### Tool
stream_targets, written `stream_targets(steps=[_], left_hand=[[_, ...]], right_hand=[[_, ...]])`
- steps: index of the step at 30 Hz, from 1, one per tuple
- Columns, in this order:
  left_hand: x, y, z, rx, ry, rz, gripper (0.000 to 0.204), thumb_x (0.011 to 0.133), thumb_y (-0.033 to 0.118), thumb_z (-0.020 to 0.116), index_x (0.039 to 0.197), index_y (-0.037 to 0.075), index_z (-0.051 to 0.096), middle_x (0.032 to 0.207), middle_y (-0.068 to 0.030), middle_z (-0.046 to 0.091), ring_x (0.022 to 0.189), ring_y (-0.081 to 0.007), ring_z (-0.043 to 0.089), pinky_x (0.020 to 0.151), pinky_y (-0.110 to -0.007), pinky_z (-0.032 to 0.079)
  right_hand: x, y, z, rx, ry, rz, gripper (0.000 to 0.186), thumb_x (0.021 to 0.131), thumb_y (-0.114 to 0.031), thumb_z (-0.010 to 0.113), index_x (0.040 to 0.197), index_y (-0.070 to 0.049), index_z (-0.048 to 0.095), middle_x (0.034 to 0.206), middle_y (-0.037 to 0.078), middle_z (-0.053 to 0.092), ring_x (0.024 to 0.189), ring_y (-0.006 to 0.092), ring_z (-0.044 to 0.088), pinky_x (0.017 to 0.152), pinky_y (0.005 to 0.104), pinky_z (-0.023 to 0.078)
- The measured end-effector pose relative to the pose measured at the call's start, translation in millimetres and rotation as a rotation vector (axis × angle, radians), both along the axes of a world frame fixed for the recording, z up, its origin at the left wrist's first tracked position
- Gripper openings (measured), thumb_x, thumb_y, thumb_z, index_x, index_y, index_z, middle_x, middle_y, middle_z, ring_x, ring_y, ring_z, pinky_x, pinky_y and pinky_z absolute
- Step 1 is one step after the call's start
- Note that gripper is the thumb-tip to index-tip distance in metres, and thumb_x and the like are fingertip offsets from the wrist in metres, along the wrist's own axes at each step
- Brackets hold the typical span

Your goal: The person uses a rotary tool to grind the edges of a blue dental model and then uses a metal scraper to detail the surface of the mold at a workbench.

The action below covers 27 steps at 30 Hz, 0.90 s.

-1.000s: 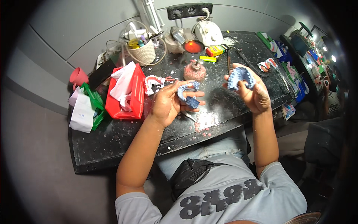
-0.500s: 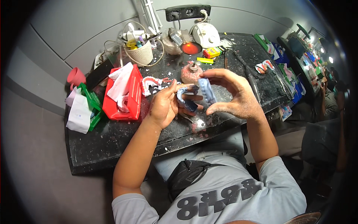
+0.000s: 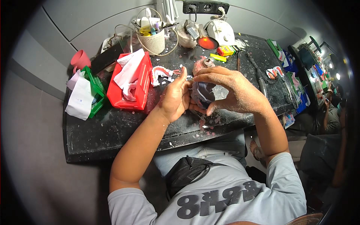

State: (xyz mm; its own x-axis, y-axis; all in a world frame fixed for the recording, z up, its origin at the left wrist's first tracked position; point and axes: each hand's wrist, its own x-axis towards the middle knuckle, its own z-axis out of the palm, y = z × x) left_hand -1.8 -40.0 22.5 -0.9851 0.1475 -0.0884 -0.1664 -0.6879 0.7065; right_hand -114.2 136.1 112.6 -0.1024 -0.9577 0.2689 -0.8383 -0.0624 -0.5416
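one dark blue-grey dental cast [image 3: 204,93] held over a black bench [image 3: 112,131]

the cast is held at the centre of the clock face, its smooth side turned toward the camera. at three o'clock it is gripped by the powdery right hand [image 3: 240,90], fingers curled over its top edge and thumb set near its five o'clock. at nine it is met by the left hand [image 3: 175,96], thumb raised; its fingertips are partly hidden, so whether it is closed on anything cannot be told. stiff, light, brittle handling is to be expected; the thick outer rim is judged the safest hold, and thin edges should be spared pressure. farther out, a red bin [image 3: 141,88] is placed at nine, a pink-flecked jar [image 3: 198,66] at twelve, a corded handpiece [image 3: 262,87] at three.
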Motion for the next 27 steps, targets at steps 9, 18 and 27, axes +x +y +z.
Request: stream_targets(steps=[9, 18, 27], left_hand=[[-2, -6, -9, -0.016, -0.003, -0.062, 0.086, 0.104, 0.069, 0.020, 0.135, -0.005, 0.052, 0.120, -0.0198, 0.068, 0.109, -0.0305, 0.071, 0.091, -0.051, 0.060], [-1, -6, -12, 0.076, 0.078, -0.062, 0.054, 0.111, 0.039, 0.035, 0.140, -0.006, 0.046, 0.132, -0.0202, 0.062, 0.120, -0.0303, 0.066, 0.102, -0.050, 0.055], [5, 8, 0, -0.122, 0.146, 0.058, 0.051, 0.109, 0.021, 0.049, 0.150, -0.006, 0.037, 0.132, -0.0179, 0.062, 0.120, -0.0263, 0.065, 0.102, -0.044, 0.057]], right_hand=[[-7, 7, -5, 0.031, -0.005, 0.025, 0.077, 0.061, -0.032, 0.093, 0.128, -0.006, 0.066, 0.135, 0.016, 0.064, 0.125, 0.0382, 0.061, 0.105, 0.0457, 0.049], [-18, 17, -15, -0.088, -0.048, -0.030, 0.073, 0.072, -0.037, 0.089, 0.132, -0.001, 0.065, 0.134, 0.019, 0.065, 0.128, 0.0378, 0.061, 0.108, 0.0457, 0.046], [-14, 25, -26, -0.115, -0.394, -0.160, 0.076, 0.075, -0.028, 0.089, 0.139, 0.001, 0.059, 0.140, 0.017, 0.062, 0.129, 0.0269, 0.060, 0.112, 0.0405, 0.045]])
